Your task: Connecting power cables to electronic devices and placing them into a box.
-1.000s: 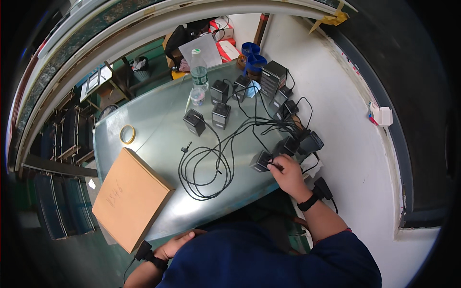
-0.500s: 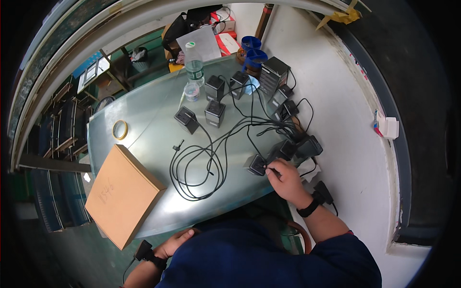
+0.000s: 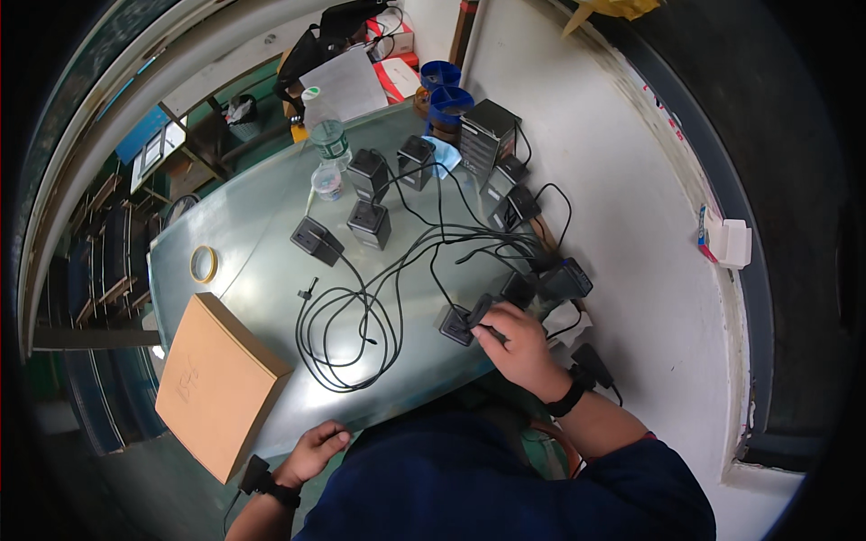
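Observation:
My right hand (image 3: 521,352) is closed in a pinch on a small black piece (image 3: 481,310) whose kind I cannot make out. It is just above and beside a black box-shaped device (image 3: 456,325) with a cable, near the table's front edge. Right behind the hand stand another black device (image 3: 519,289) and a larger one (image 3: 566,279). My left hand (image 3: 316,449) has its fingers curled in at the front edge, and nothing shows in it. Loops of black cable (image 3: 350,341) lie on the glass-topped table (image 3: 262,261) between the hands.
A cardboard box (image 3: 216,383) lies at the table's left, near a tape roll (image 3: 204,264). Several black devices, a plastic bottle (image 3: 328,135), a black carton (image 3: 488,135) and blue round trays (image 3: 449,105) are farther back. A white wall (image 3: 649,298) closes off the right.
The view has shifted, so table things sit farther left. My right hand now has a black piece raised by the front device. My left hand has moved forward to the table edge, its fingers curled.

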Demonstrator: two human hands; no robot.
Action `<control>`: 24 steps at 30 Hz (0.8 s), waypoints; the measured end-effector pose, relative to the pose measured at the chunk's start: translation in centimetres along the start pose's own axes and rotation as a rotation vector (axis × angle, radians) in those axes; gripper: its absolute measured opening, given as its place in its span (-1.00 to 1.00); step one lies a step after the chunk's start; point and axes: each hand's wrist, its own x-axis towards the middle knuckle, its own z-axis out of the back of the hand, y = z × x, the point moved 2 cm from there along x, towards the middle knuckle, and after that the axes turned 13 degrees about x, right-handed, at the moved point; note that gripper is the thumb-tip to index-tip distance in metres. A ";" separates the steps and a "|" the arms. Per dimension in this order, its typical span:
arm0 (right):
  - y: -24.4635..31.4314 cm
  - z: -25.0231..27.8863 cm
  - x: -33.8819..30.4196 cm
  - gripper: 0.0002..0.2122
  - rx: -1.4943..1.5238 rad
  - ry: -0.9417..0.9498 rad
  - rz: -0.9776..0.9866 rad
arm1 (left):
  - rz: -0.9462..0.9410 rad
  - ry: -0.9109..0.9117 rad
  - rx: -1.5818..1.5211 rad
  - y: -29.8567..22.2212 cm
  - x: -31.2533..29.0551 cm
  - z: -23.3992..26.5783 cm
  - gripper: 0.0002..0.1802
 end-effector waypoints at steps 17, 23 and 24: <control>-1.5 0.6 1.9 -0.79 -0.051 0.323 0.097 | -0.585 -0.189 0.443 -17.6 16.1 -7.0 -0.09; -2.5 -0.3 0.9 -0.73 0.066 0.307 0.046 | -0.514 -0.252 0.353 -15.4 19.1 -8.4 -0.13; -2.6 -0.4 0.8 -0.73 0.094 0.278 0.042 | -0.519 -0.243 0.324 -15.1 19.5 -8.5 -0.14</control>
